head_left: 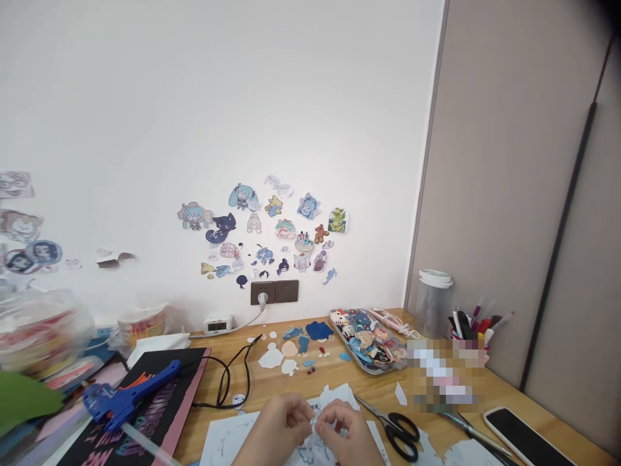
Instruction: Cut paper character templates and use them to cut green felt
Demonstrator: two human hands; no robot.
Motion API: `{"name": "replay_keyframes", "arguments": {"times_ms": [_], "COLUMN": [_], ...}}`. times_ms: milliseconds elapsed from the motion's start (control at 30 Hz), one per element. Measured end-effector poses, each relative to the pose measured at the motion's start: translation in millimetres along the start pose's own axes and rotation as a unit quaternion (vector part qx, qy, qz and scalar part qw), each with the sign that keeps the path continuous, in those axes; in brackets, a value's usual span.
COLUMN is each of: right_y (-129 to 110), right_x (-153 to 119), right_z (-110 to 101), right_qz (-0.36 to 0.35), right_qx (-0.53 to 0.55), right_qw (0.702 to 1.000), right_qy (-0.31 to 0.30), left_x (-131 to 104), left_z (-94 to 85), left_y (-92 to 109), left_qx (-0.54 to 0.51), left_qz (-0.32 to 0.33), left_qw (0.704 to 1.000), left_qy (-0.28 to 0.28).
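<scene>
At the desk's near edge, my left hand [281, 427] and my right hand [350, 432] face each other with thumbs and fingertips pinched together. Between them is a small white paper piece [314, 414] with line drawing on it; its exact shape is partly covered by the fingers. Beneath both hands lie white paper sheets [226, 435] with faint drawn lines. Black-handled scissors [391, 422] rest just right of my right hand, their blades pointing up and left. White paper scraps [468, 453] lie beyond the scissors.
Coloured cutout pieces [270, 356] are scattered behind my hands, near a clear tray [373, 370] of character figures. Left are a blue glue gun [119, 404] on a black folder [194, 362] and a black cable [226, 382]. A phone [526, 440] and pen cup [473, 333] stand right.
</scene>
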State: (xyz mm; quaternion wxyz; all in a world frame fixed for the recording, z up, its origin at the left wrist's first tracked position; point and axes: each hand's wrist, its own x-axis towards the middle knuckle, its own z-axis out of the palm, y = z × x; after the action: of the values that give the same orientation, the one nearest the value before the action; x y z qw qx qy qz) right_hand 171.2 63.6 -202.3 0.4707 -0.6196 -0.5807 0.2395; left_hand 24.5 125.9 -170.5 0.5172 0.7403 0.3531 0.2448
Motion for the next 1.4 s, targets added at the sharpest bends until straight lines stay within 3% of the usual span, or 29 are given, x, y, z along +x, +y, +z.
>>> {"name": "replay_keyframes", "arguments": {"times_ms": [400,800,1033,1400], "right_y": [-4.1,-4.0,-5.6,-7.7], "right_x": [-1.1,-1.6,-2.7,-4.4], "right_z": [-0.9,1.0,0.7,-3.1], "right_qz": [0.058,0.072,0.055,0.094], "right_qx": [0.034,0.046,0.051,0.079], "right_qw": [0.998,0.996,0.997,0.992], "right_qy": [0.013,0.022,0.008,-0.013], "left_x": [-0.2,-0.1,0.3,-6.1], "left_z": [-1.1,-0.1,-2.0,-3.2], "left_y": [3.4,0.2,-2.7,4.4], "left_qx": [-0.006,0.009,0.029,0.024], "left_qz": [0.001,0.017,0.034,0.029], "left_qw": [1.0,1.0,0.998,0.999], "left_qy": [0.015,0.015,0.052,0.021]}}
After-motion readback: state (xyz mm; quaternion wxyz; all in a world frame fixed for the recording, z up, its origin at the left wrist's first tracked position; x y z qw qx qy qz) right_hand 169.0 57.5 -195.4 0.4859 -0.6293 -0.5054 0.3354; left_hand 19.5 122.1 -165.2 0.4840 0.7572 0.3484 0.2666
